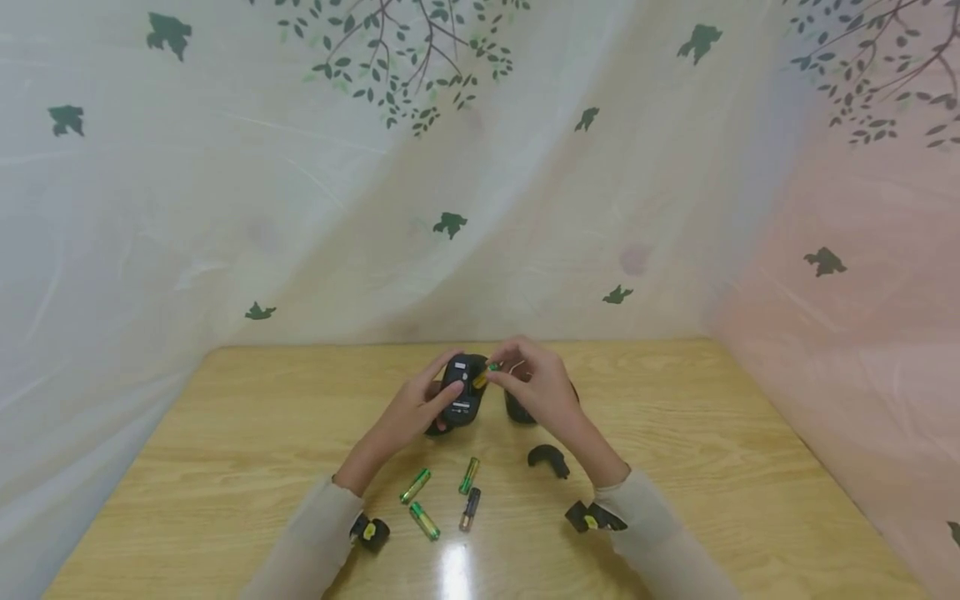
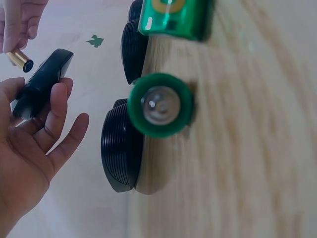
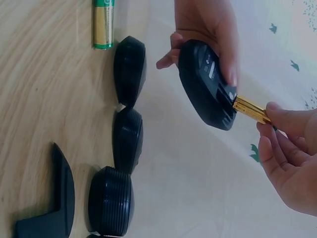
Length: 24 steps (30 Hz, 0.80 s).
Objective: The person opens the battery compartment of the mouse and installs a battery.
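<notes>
My left hand (image 1: 408, 408) holds a black computer mouse (image 1: 471, 412) with its labelled underside facing up. The thumb lies across that underside, the other fingers behind the body. Between thumb and fingertips, my right hand (image 1: 543, 387) pinches a gold-and-green battery (image 3: 250, 109). In the right wrist view the battery's free end is at the opening in the mouse's underside; whether it is seated inside cannot be told. A curved black cover (image 1: 549, 457) lies on the table below the right hand. Another black mouse (image 1: 517, 410) stands partly hidden behind that hand.
Three green-and-gold batteries (image 1: 425, 521) and a dark battery (image 1: 470, 509) lie on the wooden table (image 1: 262, 467) between the forearms. Black ridged mice (image 3: 110, 201) stand in a row in the right wrist view. A printed cloth (image 1: 360, 250) hangs behind the table.
</notes>
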Available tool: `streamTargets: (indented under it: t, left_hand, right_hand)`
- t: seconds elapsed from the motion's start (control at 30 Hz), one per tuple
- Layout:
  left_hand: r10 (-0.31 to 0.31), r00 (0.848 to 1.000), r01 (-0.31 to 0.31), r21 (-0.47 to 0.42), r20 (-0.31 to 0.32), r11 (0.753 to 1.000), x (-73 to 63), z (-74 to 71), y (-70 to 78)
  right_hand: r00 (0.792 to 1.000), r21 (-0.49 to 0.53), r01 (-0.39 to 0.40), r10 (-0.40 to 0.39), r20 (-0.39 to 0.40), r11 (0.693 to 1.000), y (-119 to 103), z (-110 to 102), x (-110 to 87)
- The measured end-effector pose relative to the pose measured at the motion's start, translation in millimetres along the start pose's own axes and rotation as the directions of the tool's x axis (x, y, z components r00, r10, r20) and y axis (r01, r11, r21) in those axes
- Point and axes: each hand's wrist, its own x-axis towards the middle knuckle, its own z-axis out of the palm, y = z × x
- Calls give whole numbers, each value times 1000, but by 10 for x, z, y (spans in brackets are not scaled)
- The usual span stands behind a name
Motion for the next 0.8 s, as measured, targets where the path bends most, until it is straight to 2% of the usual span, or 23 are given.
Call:
streamTargets:
  t: [0.13,0.57,0.8]
  left_hand:
    - [-2,1000,2,12,8,1000,-8,-5,14]
    - [26,999,-27,30,35,999,-26,11,27]
    - [54,997,-56,37,47,998,-10,17,51]
  right_hand:
    - [1000,-16,23,-23,-7,1000,11,33,0]
    - [1000,-59,15,-16,-23,998,6,74,-31]
    - [996,-64,79,-82,-42,995,30,77,-24]
